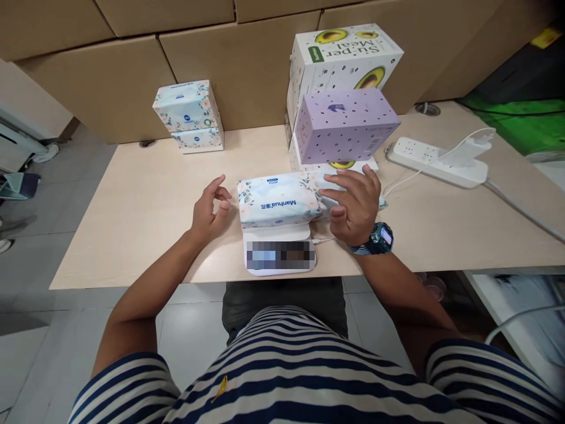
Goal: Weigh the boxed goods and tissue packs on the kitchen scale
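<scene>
Pale wood desk [145, 206] runs across the view, cardboard boxes [132, 82] stacked along its far edge. Far left on the desk, two floral tissue packs [189, 115] stacked one on the other, well apart from my hands. My left hand [209, 209] hovers just left of the tissue pack in the middle, fingers loosely curled, thumb near the index finger, gripping nothing; a small gap shows between it and the pack end. Centre: the Manhua tissue pack [278, 200], blue-and-white floral wrap, lies flat on a small white scale [279, 250] near the desk's front edge; the scale's display is blurred, can't read it. My right hand [355, 203] rests on the pack's right end, fingers spread and laid over the top, palm down, not closed round it. Watch [378, 238] on that wrist. Behind the pack, a lilac dotted box [346, 123] sits in front of a white avocado-print box [342, 56]; the lilac one looks propped on the white one's base, can't tell exactly. Right: a white power strip [436, 160] with a charger plugged in, its thin cable trailing back toward the scale. Striped shirt [286, 365] at the bottom.
</scene>
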`<action>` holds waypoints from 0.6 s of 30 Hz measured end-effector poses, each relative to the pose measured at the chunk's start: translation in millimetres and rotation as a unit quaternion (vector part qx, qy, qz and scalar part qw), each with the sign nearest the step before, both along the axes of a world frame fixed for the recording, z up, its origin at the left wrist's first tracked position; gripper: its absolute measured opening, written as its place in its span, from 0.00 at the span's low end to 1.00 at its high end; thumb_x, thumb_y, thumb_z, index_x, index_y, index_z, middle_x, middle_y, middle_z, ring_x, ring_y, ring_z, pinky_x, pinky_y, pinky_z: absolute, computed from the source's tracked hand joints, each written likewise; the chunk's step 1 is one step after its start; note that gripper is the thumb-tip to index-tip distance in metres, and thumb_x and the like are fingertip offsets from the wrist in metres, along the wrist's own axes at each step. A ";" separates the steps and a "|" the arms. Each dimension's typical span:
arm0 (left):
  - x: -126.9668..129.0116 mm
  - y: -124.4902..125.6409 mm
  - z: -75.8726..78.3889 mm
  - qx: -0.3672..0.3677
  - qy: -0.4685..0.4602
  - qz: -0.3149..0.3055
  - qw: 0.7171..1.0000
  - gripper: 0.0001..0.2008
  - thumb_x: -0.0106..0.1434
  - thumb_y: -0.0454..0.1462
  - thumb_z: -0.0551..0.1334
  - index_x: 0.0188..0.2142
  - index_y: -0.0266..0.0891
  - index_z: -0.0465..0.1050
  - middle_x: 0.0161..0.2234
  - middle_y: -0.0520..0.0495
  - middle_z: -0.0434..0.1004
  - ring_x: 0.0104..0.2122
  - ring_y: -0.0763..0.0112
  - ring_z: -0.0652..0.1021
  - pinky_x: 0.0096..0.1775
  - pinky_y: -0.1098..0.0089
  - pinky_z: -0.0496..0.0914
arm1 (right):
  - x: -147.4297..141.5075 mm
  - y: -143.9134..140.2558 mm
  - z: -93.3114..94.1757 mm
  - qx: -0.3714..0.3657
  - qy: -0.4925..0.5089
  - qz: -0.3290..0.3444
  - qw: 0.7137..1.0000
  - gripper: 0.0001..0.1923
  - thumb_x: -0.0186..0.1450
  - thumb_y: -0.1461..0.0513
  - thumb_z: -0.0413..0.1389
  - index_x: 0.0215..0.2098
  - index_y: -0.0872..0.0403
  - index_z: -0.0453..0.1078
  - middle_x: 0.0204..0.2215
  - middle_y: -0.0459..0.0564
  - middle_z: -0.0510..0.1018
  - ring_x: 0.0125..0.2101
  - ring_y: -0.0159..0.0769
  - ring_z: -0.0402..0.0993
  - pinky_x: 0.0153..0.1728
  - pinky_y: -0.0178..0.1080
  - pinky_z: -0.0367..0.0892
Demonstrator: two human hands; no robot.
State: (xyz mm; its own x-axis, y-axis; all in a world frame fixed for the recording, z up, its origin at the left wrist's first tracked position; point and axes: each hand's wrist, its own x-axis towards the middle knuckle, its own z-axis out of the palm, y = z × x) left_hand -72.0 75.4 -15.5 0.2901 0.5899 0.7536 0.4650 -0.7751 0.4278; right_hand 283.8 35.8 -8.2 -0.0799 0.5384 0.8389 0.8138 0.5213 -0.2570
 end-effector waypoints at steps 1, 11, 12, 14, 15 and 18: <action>0.0 -0.5 1.0 -0.002 0.004 -0.004 1.000 0.27 0.81 0.52 0.53 0.74 0.50 0.60 0.36 0.50 0.79 0.33 0.69 0.80 0.38 0.66 0.77 | -0.4 -0.4 0.9 -0.003 -0.001 -0.003 1.000 0.42 0.75 0.36 0.31 0.38 0.46 0.82 0.45 0.53 0.88 0.54 0.52 0.82 0.69 0.67 0.62; 1.1 -10.3 13.1 -0.101 0.178 -0.077 0.976 0.44 0.77 0.62 0.32 0.81 0.41 0.26 0.28 0.51 0.76 0.21 0.69 0.72 0.22 0.69 0.61 | -8.2 0.6 -1.3 -0.017 -0.025 0.056 0.998 0.45 0.77 0.37 0.27 0.40 0.47 0.83 0.48 0.51 0.89 0.57 0.51 0.82 0.70 0.65 0.61; 2.4 -10.9 13.7 -0.096 0.184 -0.089 0.974 0.44 0.77 0.62 0.32 0.81 0.40 0.26 0.27 0.51 0.76 0.21 0.68 0.72 0.23 0.69 0.61 | -8.6 0.4 -1.4 -0.011 -0.030 0.062 0.998 0.44 0.77 0.38 0.28 0.41 0.47 0.82 0.48 0.51 0.89 0.57 0.51 0.82 0.70 0.64 0.61; 5.1 -11.2 14.2 -0.083 0.190 -0.106 0.973 0.45 0.77 0.63 0.32 0.81 0.40 0.24 0.26 0.52 0.76 0.21 0.67 0.72 0.23 0.69 0.62 | -9.9 -0.4 -0.9 0.004 -0.036 0.073 0.997 0.43 0.78 0.39 0.29 0.43 0.48 0.82 0.48 0.52 0.88 0.57 0.50 0.82 0.70 0.63 0.62; 6.0 -10.9 13.8 -0.076 0.193 -0.107 0.972 0.46 0.76 0.64 0.33 0.81 0.39 0.22 0.27 0.51 0.76 0.22 0.67 0.73 0.23 0.69 0.63 | -11.2 -1.0 -0.3 0.009 -0.040 0.079 0.996 0.43 0.78 0.39 0.29 0.44 0.49 0.82 0.49 0.53 0.88 0.57 0.50 0.82 0.69 0.62 0.62; 4.2 -9.6 9.6 -0.049 0.220 -0.080 0.971 0.53 0.73 0.69 0.37 0.79 0.38 0.16 0.34 0.44 0.83 0.25 0.63 0.77 0.24 0.67 0.68 | -18.6 -3.3 2.7 0.014 -0.046 0.089 0.995 0.45 0.78 0.38 0.27 0.50 0.50 0.81 0.48 0.56 0.87 0.57 0.51 0.81 0.68 0.62 0.65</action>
